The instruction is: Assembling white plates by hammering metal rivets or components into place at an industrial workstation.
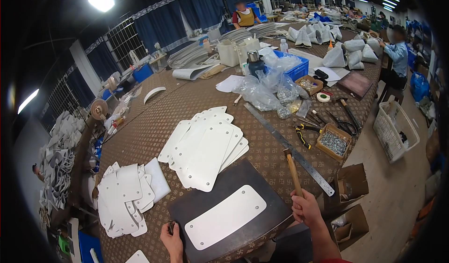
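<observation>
My right hand (306, 208) is closed around the wooden handle of a hammer (294, 175), its head raised at the far end. At the left edge of a dark flat board (234, 181), my left hand (172, 238) is closed on a small dark piece, mostly hidden by the fingers; its kind I cannot make out. On the board lies a white panel (225, 217) with rounded corners and a metal stud near each corner. Beyond the board, similar white panels (206, 146) are fanned in a stack. Another pile of studded white pieces (122, 195) sits to the left.
A steel ruler (294, 151) lies beyond the hammer. Right of it are yellow-and-black pliers (303, 137), a box of small metal parts (333, 142) and another hammer (350, 113). Cardboard boxes (353, 182) stand off the table's right edge. Plastic bags (262, 92) and a blue crate (295, 67) are farther back.
</observation>
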